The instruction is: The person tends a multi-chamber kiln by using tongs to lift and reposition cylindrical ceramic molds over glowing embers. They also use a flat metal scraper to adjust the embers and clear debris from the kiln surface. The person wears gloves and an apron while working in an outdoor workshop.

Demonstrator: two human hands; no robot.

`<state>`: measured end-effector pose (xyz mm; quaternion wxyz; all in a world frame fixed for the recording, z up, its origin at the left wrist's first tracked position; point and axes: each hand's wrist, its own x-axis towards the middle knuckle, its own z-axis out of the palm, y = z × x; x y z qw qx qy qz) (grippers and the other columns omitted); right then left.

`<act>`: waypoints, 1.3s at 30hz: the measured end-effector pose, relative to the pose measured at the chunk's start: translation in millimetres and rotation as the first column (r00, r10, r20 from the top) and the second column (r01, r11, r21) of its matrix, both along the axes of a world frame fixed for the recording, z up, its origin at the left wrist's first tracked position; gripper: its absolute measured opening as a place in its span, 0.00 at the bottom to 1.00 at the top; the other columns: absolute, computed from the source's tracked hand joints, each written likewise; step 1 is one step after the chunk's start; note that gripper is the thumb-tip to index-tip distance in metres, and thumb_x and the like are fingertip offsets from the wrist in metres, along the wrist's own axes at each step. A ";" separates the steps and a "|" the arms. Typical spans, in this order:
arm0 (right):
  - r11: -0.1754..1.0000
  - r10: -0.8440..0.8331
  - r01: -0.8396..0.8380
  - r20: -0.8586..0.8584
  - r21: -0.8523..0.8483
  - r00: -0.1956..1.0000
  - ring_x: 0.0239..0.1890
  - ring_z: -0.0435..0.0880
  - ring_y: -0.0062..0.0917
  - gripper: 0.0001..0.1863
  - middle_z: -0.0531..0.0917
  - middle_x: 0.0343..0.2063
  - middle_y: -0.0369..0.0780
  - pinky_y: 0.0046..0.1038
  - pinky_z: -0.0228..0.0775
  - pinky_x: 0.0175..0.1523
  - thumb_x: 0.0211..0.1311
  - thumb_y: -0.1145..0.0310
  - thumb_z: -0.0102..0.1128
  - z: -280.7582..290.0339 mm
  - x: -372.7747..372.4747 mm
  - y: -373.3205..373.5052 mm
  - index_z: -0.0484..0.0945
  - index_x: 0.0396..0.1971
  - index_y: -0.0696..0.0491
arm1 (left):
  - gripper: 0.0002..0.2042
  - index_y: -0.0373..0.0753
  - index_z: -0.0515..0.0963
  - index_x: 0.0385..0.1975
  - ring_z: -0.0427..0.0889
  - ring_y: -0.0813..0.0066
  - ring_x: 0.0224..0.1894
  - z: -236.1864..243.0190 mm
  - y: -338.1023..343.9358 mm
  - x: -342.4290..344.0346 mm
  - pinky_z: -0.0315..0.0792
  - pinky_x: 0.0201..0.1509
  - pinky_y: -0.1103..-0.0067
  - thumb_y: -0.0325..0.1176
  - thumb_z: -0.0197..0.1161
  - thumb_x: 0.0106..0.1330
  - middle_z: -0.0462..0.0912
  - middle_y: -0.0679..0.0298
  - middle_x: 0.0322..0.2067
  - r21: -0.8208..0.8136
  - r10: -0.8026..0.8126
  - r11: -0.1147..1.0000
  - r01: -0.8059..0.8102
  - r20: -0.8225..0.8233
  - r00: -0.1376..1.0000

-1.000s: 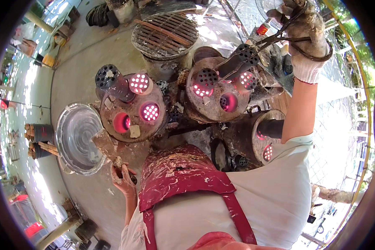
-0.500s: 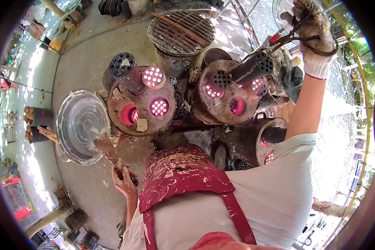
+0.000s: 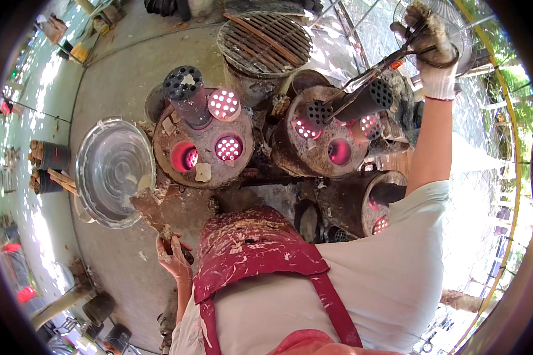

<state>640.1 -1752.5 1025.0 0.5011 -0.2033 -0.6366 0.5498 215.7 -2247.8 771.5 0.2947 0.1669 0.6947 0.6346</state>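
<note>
My right hand (image 3: 435, 44), in a dirty white work glove, is closed on the handles of long dark metal tongs (image 3: 385, 62) at the upper right. Their tips reach a black honeycomb briquette (image 3: 361, 102), tilted over the right round stove (image 3: 299, 139); whether they grip it I cannot tell. Another dark briquette (image 3: 319, 112) is beside the tips. My bare left hand (image 3: 176, 260) is wrapped round the handle of a flat-bladed, crusted scraper (image 3: 148, 210). Its blade lies near the rim of a large metal basin (image 3: 84, 192).
On the left stove (image 3: 170, 160) a dark briquette (image 3: 186, 103) stands upright, with glowing briquettes (image 3: 224, 104) in and above its holes. A third stove (image 3: 346, 201) lies close to my right side. Behind stands a drum with a grate (image 3: 260, 44). A fan (image 3: 465, 56) is at upper right.
My right hand and the tongs have shifted slightly left in view. The scraper and left hand are a little to the left; the stoves appear shifted slightly as the view moves.
</note>
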 end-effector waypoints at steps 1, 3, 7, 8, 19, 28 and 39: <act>0.987 -0.157 0.157 -0.004 0.020 0.988 0.46 0.80 0.28 0.25 0.80 0.47 0.41 0.45 0.73 0.53 0.61 0.58 0.61 -3.7 -7.4 -14.1 0.74 0.52 0.59 | 0.11 0.32 0.72 0.49 0.74 0.80 0.20 -1.8 0.8 0.0 0.68 0.20 0.84 0.24 0.56 0.68 0.79 0.61 0.34 -0.004 -0.012 1.000 0.012 0.012 1.000; 0.957 -0.283 0.284 -0.036 0.057 0.959 0.36 0.79 0.22 0.13 0.80 0.34 0.37 0.42 0.78 0.45 0.60 0.68 0.61 -25.6 -13.1 -11.8 0.77 0.43 0.58 | 0.12 0.32 0.72 0.49 0.74 0.80 0.20 -1.3 -6.2 0.0 0.68 0.20 0.84 0.24 0.56 0.68 0.78 0.61 0.34 -0.029 0.006 1.000 -0.006 -0.002 1.000; 0.931 -0.337 0.349 -0.117 0.110 0.934 0.38 0.79 0.26 0.16 0.79 0.37 0.39 0.40 0.78 0.44 0.60 0.67 0.61 -22.8 -30.0 -56.6 0.76 0.45 0.61 | 0.14 0.32 0.71 0.52 0.74 0.81 0.20 0.1 -2.9 -3.7 0.69 0.21 0.84 0.24 0.56 0.68 0.78 0.61 0.34 -0.071 -0.032 0.997 0.030 -0.023 0.999; 0.864 -0.459 0.467 -0.085 0.189 0.884 0.40 0.80 0.27 0.17 0.79 0.40 0.40 0.41 0.78 0.45 0.60 0.66 0.61 -16.0 -45.3 -78.7 0.76 0.45 0.60 | 0.12 0.32 0.72 0.50 0.74 0.81 0.20 2.0 -1.0 -4.8 0.68 0.20 0.84 0.25 0.56 0.68 0.78 0.62 0.33 -0.065 -0.030 0.997 0.029 -0.020 0.999; 0.966 -0.178 0.198 -0.127 0.164 0.976 0.33 0.67 0.19 0.32 0.67 0.29 0.32 0.37 0.62 0.54 0.58 0.57 0.62 16.5 -163.6 -200.2 0.68 0.56 0.62 | 0.14 0.31 0.71 0.51 0.74 0.80 0.20 -17.9 10.1 -58.5 0.70 0.21 0.82 0.22 0.57 0.67 0.79 0.60 0.34 0.102 -0.109 0.990 0.100 0.080 0.991; 0.979 0.202 -0.198 -0.134 0.039 0.970 0.36 0.79 0.32 0.24 0.78 0.32 0.40 0.37 0.75 0.41 0.55 0.62 0.65 -40.2 -241.8 -182.0 0.72 0.50 0.55 | 0.13 0.32 0.71 0.50 0.74 0.80 0.20 -23.8 -1.5 -120.5 0.69 0.21 0.82 0.24 0.57 0.67 0.78 0.60 0.34 0.041 -0.078 0.996 0.076 0.070 0.994; 0.917 0.393 -0.396 -0.081 -0.032 0.916 0.35 0.77 0.34 0.33 0.78 0.36 0.44 0.39 0.74 0.43 0.44 0.70 0.68 -47.6 -288.7 -181.4 0.70 0.55 0.58 | 0.12 0.32 0.72 0.50 0.74 0.80 0.20 -27.9 -6.0 -146.9 0.68 0.21 0.82 0.23 0.57 0.67 0.79 0.61 0.33 0.057 -0.077 0.996 0.069 0.142 0.987</act>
